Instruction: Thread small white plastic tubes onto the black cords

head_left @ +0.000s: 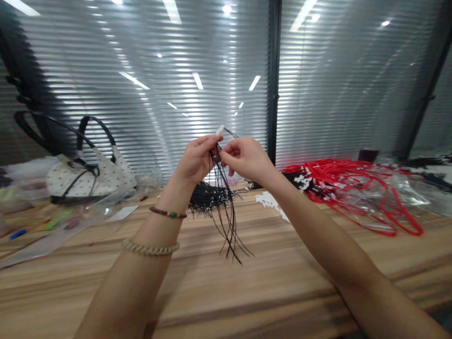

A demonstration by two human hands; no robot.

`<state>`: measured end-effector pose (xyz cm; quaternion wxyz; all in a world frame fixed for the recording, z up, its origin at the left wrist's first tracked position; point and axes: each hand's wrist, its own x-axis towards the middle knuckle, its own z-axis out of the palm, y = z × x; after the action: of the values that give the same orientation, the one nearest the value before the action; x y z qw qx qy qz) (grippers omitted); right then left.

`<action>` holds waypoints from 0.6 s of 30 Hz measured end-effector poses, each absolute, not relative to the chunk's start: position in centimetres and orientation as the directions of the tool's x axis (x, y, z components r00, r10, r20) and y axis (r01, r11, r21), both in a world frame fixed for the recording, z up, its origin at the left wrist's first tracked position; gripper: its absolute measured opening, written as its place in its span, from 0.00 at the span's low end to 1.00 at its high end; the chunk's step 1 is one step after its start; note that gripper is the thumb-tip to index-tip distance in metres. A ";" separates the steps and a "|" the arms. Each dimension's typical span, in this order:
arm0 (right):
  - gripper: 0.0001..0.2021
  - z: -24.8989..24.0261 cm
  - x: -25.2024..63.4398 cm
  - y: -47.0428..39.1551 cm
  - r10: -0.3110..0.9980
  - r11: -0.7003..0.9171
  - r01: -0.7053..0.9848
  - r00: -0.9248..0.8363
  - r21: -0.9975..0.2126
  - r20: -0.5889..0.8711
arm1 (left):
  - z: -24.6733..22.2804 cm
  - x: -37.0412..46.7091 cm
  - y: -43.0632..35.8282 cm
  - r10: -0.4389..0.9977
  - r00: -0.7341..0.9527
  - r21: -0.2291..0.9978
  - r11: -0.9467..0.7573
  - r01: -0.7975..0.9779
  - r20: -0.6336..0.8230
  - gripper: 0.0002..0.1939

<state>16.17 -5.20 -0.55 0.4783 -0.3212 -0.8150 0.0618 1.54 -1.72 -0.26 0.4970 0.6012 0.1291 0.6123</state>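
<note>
My left hand (198, 159) is closed, pinching a small white connector (220, 131) at its fingertips. Several thin black cords (229, 212) hang down from around its fingers, their loose ends spread above the table. My right hand (244, 157) is beside it, thumb and forefinger pressed together close to the cords. A dark strand (231, 133) runs from the white piece toward the back of the right hand. Exactly what the right fingertips pinch is too small to make out. Behind the hands lies a heap of black cords (208, 197) with shiny ends.
Small white pieces (270, 202) are piled right of centre. Red lanyards (339, 179) and clear plastic bags (406, 193) spread over the right side. A spotted white handbag (88, 176) stands at the left, near plastic wrapping and a blue pen cap (17, 234). Blinds and glass rise behind the wooden table (212, 296).
</note>
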 end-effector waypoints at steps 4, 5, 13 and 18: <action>0.12 -0.8 16.0 -4.7 0.549 0.822 0.410 -0.383 -0.396 0.743 | -0.4 1.3 -1.5 0.760 0.243 0.765 -0.464 -0.448 0.603 0.08; 0.12 -0.9 16.0 -4.6 0.548 0.824 0.406 -0.389 -0.397 0.741 | -0.4 1.3 -1.5 0.757 0.251 0.767 -0.464 -0.444 0.603 0.08; 0.10 -0.7 15.9 -5.2 0.583 0.765 0.533 -0.334 -0.362 0.740 | -0.5 1.4 -1.0 0.782 0.191 0.765 -0.475 -0.434 0.594 0.09; 0.08 -0.3 16.7 -5.4 0.565 0.754 0.561 -0.288 -0.342 0.773 | -0.2 0.6 -0.5 0.831 0.193 0.798 -0.394 -0.457 0.521 0.08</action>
<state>16.71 -5.41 -0.31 0.4827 -0.3509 -0.8024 0.0018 0.64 -0.55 -0.22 0.5252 0.5663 0.1653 0.6133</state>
